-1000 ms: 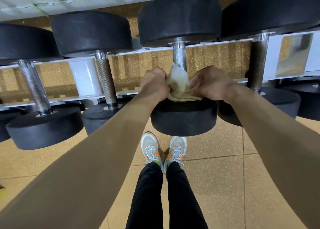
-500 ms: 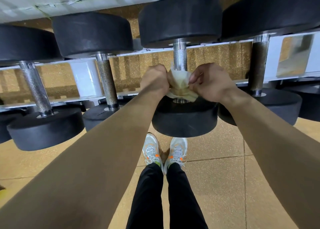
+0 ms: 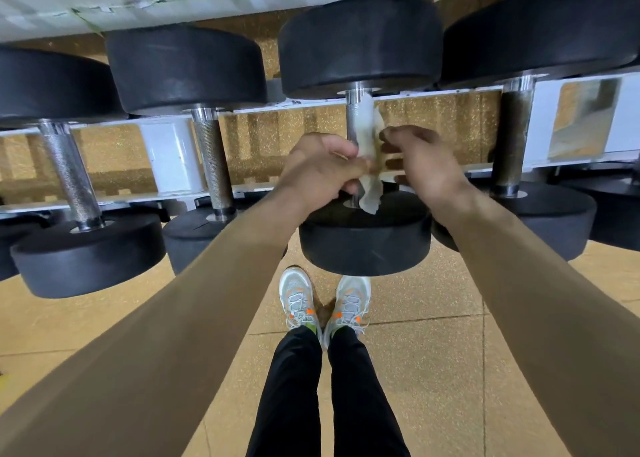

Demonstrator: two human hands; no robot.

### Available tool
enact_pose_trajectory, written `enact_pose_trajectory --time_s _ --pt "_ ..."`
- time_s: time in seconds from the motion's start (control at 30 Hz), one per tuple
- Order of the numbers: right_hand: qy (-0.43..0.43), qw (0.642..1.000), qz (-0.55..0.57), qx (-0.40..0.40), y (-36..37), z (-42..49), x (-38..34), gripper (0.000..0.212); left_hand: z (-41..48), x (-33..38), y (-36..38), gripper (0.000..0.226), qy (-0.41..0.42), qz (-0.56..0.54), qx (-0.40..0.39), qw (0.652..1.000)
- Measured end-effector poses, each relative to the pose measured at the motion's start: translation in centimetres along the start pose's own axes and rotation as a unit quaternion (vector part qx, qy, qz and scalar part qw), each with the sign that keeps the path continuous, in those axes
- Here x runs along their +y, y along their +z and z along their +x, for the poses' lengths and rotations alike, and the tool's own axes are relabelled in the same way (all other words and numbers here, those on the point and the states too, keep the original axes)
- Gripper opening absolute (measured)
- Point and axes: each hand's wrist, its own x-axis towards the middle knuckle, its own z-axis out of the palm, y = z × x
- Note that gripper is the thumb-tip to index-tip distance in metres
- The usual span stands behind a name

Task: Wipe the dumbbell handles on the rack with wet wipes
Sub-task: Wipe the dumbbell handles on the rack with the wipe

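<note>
Black round-headed dumbbells with knurled steel handles lie across a white rack (image 3: 169, 155). My hands are at the middle dumbbell's handle (image 3: 354, 110). A crumpled whitish wet wipe (image 3: 370, 193) is draped down that handle, its tail hanging onto the near black head (image 3: 363, 245). My left hand (image 3: 322, 169) grips the wipe against the handle from the left. On the right, my right hand (image 3: 422, 166) is motion-blurred, its fingers curled toward the wipe's edge; contact is unclear.
Neighbouring handles stand left (image 3: 211, 166), far left (image 3: 67, 176) and right (image 3: 510, 145) of the one being wiped. My feet in white shoes (image 3: 325, 301) stand on tan speckled floor tiles (image 3: 433, 370) below the rack. A white wall runs along the top.
Earlier both hands bunched the wipe low on the handle. Now the wipe stretches higher up the handle, held by my left hand, while my right hand has shifted slightly away to the right.
</note>
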Motion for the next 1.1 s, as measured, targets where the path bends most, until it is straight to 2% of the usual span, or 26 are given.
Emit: enact_pose_trajectory --time_s 0.07,0.1,0.13,0.23,0.3,0.37,0.43,0.5,0.6,0.67,0.73,0.77,0.83,0.9,0.97,1.03,1.1 --pt "0.015 0.994 0.064 -0.09 0.6 -0.7 -0.1 0.032 -0.7 0.6 0.1 0.014 0.036 -0.014 -0.091 0.995" --pt "0.008 0.992 0.07 -0.107 0.9 -0.5 -0.1 0.037 -0.9 0.8 -0.2 0.016 0.043 -0.038 -0.118 0.991" --pt "0.008 0.99 0.087 -0.115 1.1 0.1 0.1 0.038 -1.0 0.9 -0.7 0.018 0.041 -0.073 -0.108 0.991" --pt "0.045 0.967 0.179 -0.174 1.8 1.5 -0.3 0.06 0.8 -0.3 -1.9 0.013 -0.041 -0.177 0.076 0.98" --pt "0.038 0.952 0.23 -0.198 2.5 2.2 -1.2 0.069 2.3 -1.3 -1.7 0.013 -0.126 -0.205 0.136 0.961" --pt "0.033 0.941 0.273 -0.198 3.1 2.7 -2.2 0.062 3.4 -1.8 -1.1 0.018 -0.177 -0.243 0.121 0.946" --pt "0.069 0.93 0.327 -0.152 3.3 3.4 -2.6 0.049 4.2 -1.9 -0.7 0.018 -0.195 -0.297 0.126 0.926" --pt "0.088 0.928 0.347 -0.1 3.5 4.5 -2.0 0.048 4.3 -1.6 -0.5 0.02 -0.19 -0.342 0.138 0.91" --pt "0.104 0.919 0.349 -0.151 3.1 3.4 -1.0 0.058 3.5 -1.6 -0.5 0.03 -0.154 -0.413 0.08 0.894" --pt "0.117 0.943 0.235 -0.206 2.3 2.5 -0.1 0.064 3.0 -2.2 -0.4 0.035 -0.134 -0.358 0.047 0.923" --pt "0.101 0.962 0.09 -0.237 2.1 2.2 0.2 0.071 2.5 -3.0 -0.5 0.03 -0.115 -0.24 0.054 0.962" --pt "0.098 0.966 0.057 -0.232 2.1 2.1 0.1 0.075 2.2 -3.3 -0.6 0.034 -0.114 -0.195 0.064 0.972" --pt "0.107 0.969 0.093 -0.204 2.1 2.1 -0.2 0.068 1.7 -3.9 -0.7 0.035 -0.111 -0.146 0.058 0.981" --pt "0.112 0.958 0.191 -0.182 2.2 2.0 -0.4 0.063 1.4 -4.1 -1.0 0.022 -0.083 -0.121 0.037 0.988" --pt "0.095 0.945 0.267 -0.165 2.4 2.1 -0.3 0.058 1.2 -3.5 -1.0 0.019 -0.056 -0.198 0.023 0.978" --pt "0.049 0.936 0.321 -0.138 2.9 2.3 -1.2 0.043 1.3 -2.2 -0.5 0.02 -0.051 -0.327 0.015 0.943" --pt "0.012 0.924 0.364 -0.118 3.2 2.4 -2.4 0.033 1.8 -1.1 0.1 0.022 -0.063 -0.403 0.037 0.912"
